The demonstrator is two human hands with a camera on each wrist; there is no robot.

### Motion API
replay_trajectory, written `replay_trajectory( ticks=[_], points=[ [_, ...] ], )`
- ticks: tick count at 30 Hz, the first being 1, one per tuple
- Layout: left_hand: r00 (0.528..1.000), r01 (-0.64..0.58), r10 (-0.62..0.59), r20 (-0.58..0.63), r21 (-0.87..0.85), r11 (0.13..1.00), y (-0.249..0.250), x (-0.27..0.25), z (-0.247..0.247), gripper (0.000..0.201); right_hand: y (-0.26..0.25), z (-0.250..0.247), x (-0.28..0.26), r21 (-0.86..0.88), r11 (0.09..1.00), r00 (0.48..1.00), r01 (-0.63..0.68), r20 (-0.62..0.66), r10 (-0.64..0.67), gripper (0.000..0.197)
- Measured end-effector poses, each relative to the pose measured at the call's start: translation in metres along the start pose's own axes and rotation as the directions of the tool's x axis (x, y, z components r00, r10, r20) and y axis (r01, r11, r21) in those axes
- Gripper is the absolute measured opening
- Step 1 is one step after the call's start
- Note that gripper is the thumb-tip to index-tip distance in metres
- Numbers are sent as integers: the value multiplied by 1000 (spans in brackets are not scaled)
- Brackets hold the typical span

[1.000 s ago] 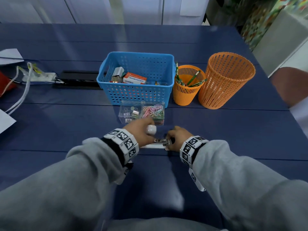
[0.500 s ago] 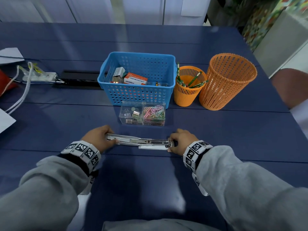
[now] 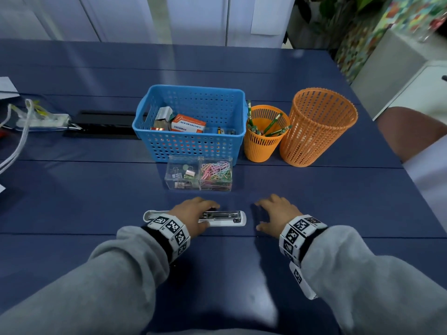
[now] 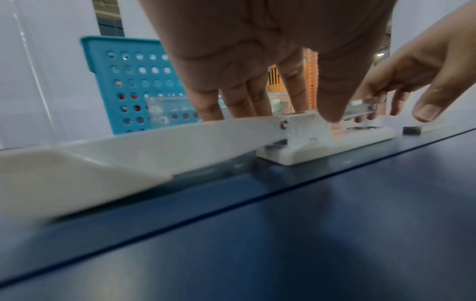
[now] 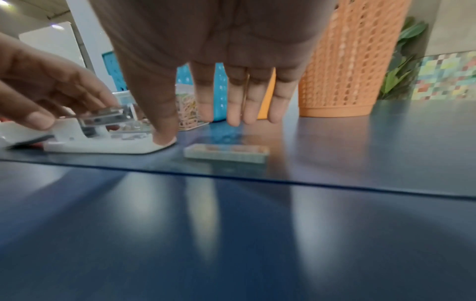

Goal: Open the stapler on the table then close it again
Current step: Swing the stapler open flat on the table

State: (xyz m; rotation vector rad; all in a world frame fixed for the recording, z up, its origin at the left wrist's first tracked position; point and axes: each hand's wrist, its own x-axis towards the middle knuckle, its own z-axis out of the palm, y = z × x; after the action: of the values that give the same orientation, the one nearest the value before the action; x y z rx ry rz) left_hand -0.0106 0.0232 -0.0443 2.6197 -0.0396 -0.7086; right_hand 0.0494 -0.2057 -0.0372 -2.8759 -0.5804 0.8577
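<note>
Head view: a white stapler [image 3: 219, 218] lies swung fully open and flat on a dark blue table [image 3: 96, 194], its white top cover stretched out to the left and its base with the metal staple channel to the right. The left hand [image 3: 192, 215] rests over the stapler's middle, near the hinge, fingers bent down onto it. The right hand [image 3: 277, 213] is just right of the stapler's end, fingers spread and relaxed, holding nothing. Both wrists wear bands printed with black and white square markers, over grey sleeves. Behind the stapler stands a clear two-part box [image 3: 199, 172] of binder clips and coloured paper clips. Further back are a blue perforated basket [image 3: 191, 122] holding small boxes, a small orange cup [image 3: 262, 139] of green pencils, and a taller orange mesh bin [image 3: 319, 126].

Left wrist view: the left hand [image 4: 257, 61] reaches down from above, its thumb tip pressing on the stapler [image 4: 296, 134] base just past the hinge, the other fingers behind the stapler; whether they grip it I cannot tell. The white cover runs toward the camera, blurred. The right hand [image 4: 412, 77] appears at far right, fingers loose.

Right wrist view: the right hand [image 5: 219, 71] hangs with straight fingers, its thumb tip touching the near corner of the stapler [image 5: 103, 142] base. A small strip of staples [image 5: 226, 152] lies on the table just beside it. The left hand [image 5: 46, 87] pinches the metal channel.
</note>
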Motion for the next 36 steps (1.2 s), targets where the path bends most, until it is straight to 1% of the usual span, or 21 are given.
replay_trajectory(
  ticks=[3, 5, 8, 10, 14, 16, 17, 19, 21, 22, 23, 25, 29, 32, 36],
  points=[
    [1000, 2, -2, 7, -2, 1000, 2, 5, 2, 45, 14, 3, -8, -27, 998, 997, -64, 43, 65, 61],
    [1000, 6, -6, -2, -17, 1000, 1, 6, 4, 43, 20, 6, -10, -25, 996, 997, -80, 20, 80, 50],
    [999, 3, -4, -33, -38, 999, 0, 6, 7, 42, 23, 11, -11, 16, 995, 995, -94, -20, 95, 30],
    [998, -8, 4, -58, -61, 998, -1, 4, 8, 42, 22, 11, -11, 24, 995, 994, -99, -42, 100, 23],
    [997, -19, 13, -70, -94, 995, -3, 3, 9, 41, 17, 3, -17, 7, 997, 994, -75, -77, 75, 23],
    [997, -26, 20, -70, -98, 995, -4, 4, 9, 41, 9, -4, -22, 75, 997, 992, -35, -120, 44, 22],
    [998, -25, 19, -68, -97, 995, -4, 4, 9, 41, 3, -7, -24, 110, 994, 990, 6, -142, 10, 21],
    [998, -22, 17, -60, -95, 995, -5, 5, 9, 42, -14, -13, -27, 122, 983, 980, 136, -165, -114, 21],
    [998, -29, 22, -62, -103, 994, -6, 5, 10, 43, -32, -16, -25, 67, 966, 956, 251, -172, -236, 22],
    [997, -35, 27, -69, -117, 993, -6, 4, 11, 44, -40, -16, -23, 33, 960, 948, 279, -168, -269, 22],
    [996, -43, 33, -79, -135, 990, -5, 4, 10, 46, -45, -16, -19, -1, 958, 946, 287, -160, -284, 23],
    [994, -66, 51, -97, -160, 985, -4, 3, 10, 48, -52, -16, -12, -48, 964, 955, 262, -131, -266, 25],
    [986, -101, 66, -151, -240, 966, -1, 2, 10, 45, -53, -15, -5, -62, 970, 966, 236, -96, -241, 27],
    [983, -110, 68, -169, -253, 961, 1, 5, 10, 39, -53, -14, -2, -63, 971, 967, 232, -94, -237, 28],
    [982, -112, 74, -174, -224, 968, 4, 11, 8, 26, -55, -13, 0, -126, 958, 960, 257, -76, -268, 30]
  ],
)
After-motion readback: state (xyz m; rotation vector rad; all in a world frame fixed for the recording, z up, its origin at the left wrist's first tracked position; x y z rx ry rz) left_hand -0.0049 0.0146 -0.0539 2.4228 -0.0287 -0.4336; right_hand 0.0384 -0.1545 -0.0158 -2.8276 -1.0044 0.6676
